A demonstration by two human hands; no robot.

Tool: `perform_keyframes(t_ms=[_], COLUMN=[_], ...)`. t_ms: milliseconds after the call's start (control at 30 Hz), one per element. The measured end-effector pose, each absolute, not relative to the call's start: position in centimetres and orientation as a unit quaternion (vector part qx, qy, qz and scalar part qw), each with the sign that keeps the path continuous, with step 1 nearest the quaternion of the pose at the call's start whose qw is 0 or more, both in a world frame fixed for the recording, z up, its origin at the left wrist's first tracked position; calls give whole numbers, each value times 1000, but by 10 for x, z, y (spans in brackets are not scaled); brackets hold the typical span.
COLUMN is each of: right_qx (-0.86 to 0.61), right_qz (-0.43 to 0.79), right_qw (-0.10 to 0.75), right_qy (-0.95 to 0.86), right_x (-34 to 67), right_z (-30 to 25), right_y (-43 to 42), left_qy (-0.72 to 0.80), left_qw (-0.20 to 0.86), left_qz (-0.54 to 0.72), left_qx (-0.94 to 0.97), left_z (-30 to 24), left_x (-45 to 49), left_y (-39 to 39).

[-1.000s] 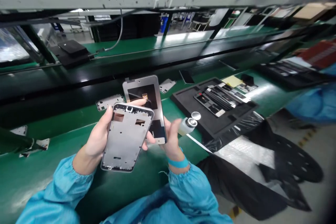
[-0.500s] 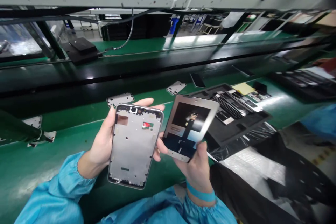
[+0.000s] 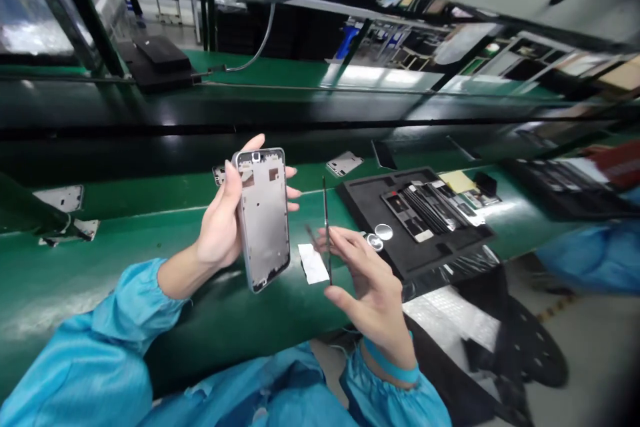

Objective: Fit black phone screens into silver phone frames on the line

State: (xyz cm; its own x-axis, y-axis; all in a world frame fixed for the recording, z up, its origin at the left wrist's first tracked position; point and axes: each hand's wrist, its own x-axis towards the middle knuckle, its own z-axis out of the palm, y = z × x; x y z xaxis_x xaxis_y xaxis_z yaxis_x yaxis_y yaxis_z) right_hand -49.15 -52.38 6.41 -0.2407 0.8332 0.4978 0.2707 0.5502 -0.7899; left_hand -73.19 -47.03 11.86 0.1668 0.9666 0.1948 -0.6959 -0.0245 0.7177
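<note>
My left hand (image 3: 220, 230) grips a grey metal phone frame (image 3: 265, 220) by its edges, held nearly upright above the bench, with the thumb on the near side and fingers behind. To its right, my right hand (image 3: 367, 273) holds a phone screen (image 3: 327, 240), which shows only as a thin dark line because it is turned edge-on. A dark blurred strip (image 3: 313, 235) juts from its left side. The thumb is at the screen's lower end and the fingers are at its middle. Below, a white slip of paper (image 3: 313, 264) lies on the green bench.
A black foam tray (image 3: 363, 190) with several phone screens (image 3: 435, 203) stands at the right. Two small round clear pieces (image 3: 383, 232) lie by its left edge. More phone frames (image 3: 345, 163) rest along the bench. A green post (image 3: 30, 220) rises at the left.
The screen has turned from showing its back to edge-on, apart from the frame. The frame has moved up and tilted more upright. The view has shifted, uncovering the paper and round pieces.
</note>
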Motion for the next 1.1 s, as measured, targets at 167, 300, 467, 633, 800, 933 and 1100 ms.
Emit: perform_keyframes(t_ms=[167, 300, 467, 633, 800, 933, 1100], right_qx=[-386, -380, -388, -367, -373, -381, -372], right_qz=[272, 276, 278, 316, 347, 349, 332], right_qw=[443, 435, 416, 440, 542, 546, 522], right_qy=[-762, -768, -774, -756, -668, -660, -692], right_x=[-490, -492, -495, -509, -537, -550, -555], right_z=[68, 68, 67, 60, 49, 49, 51], right_y=[-523, -523, -521, -518, -513, -507, -499], left_qy=[187, 188, 188, 192, 177, 185, 160], left_qw=[641, 632, 617, 607, 555, 531, 494], left_qz=[658, 668, 676, 646, 608, 587, 606], left_qx=[348, 344, 357, 420, 540, 582, 603], left_z=[114, 116, 116, 114, 111, 107, 105], left_x=[-737, -742, -743, -747, -753, -754, -754], left_y=[-459, -458, -458, -458, -453, -451, -450])
